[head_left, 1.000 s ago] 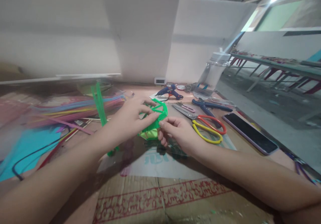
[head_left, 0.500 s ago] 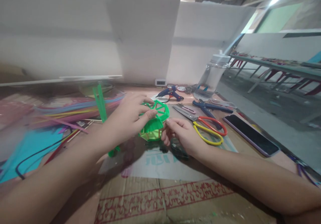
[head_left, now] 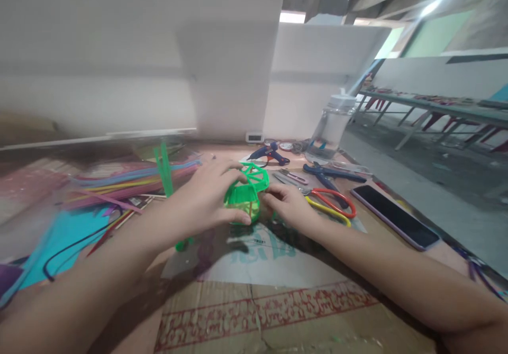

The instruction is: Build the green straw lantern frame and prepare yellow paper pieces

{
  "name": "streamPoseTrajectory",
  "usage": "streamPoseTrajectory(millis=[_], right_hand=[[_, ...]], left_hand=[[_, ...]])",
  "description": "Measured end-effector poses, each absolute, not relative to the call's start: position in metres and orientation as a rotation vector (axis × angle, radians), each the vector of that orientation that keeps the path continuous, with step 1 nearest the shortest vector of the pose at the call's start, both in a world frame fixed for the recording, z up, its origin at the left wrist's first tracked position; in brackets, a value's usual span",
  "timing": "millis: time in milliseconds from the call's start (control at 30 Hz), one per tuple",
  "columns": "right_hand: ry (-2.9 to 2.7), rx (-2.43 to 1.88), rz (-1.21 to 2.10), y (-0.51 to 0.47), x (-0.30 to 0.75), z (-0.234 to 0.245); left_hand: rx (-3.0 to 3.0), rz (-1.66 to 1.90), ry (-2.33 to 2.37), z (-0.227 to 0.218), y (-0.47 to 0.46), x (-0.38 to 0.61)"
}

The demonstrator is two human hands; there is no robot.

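Note:
A small bright-green craft model (head_left: 243, 194), with a spoked ring at the top and thin brown posts lower down, stands near the middle of the table. My left hand (head_left: 216, 192) is wrapped around its left side, fingers behind the ring and thumb at the lower front. On the other side, my right hand (head_left: 286, 203) is closed with fingertips pinched together close to the model's right edge. What those fingertips hold, if anything, is too small to make out. Under the model lies a whitish sheet (head_left: 222, 272) with blurred blue-green marks.
Red-and-yellow-handled scissors (head_left: 332, 201), a pink cutter (head_left: 294, 177), dark-blue pliers (head_left: 335, 171) and a phone (head_left: 395, 216) lie at right. Behind are a glue gun (head_left: 270, 154) and water bottle (head_left: 331, 129). Green strips (head_left: 164, 171) and coloured pipe cleaners (head_left: 119, 184) are at left.
My left thumb has moved down from the model's top ring to its lower front. The model's ring appears more tilted. My right hand stays pinched by the right edge. The view has shifted slightly.

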State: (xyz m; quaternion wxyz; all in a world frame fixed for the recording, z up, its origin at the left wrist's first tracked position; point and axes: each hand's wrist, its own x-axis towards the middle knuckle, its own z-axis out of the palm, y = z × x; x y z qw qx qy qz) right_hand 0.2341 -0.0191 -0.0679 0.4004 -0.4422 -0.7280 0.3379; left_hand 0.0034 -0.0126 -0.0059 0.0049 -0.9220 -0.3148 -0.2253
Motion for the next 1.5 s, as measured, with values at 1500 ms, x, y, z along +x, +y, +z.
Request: streamPoseTrajectory(millis=[1500], right_hand=[[-1.566, -1.09, 1.045, -0.052, 0.22, -0.063]], left_hand=[[-2.564, -1.144, -0.799, -0.049, -0.022, 0.008]])
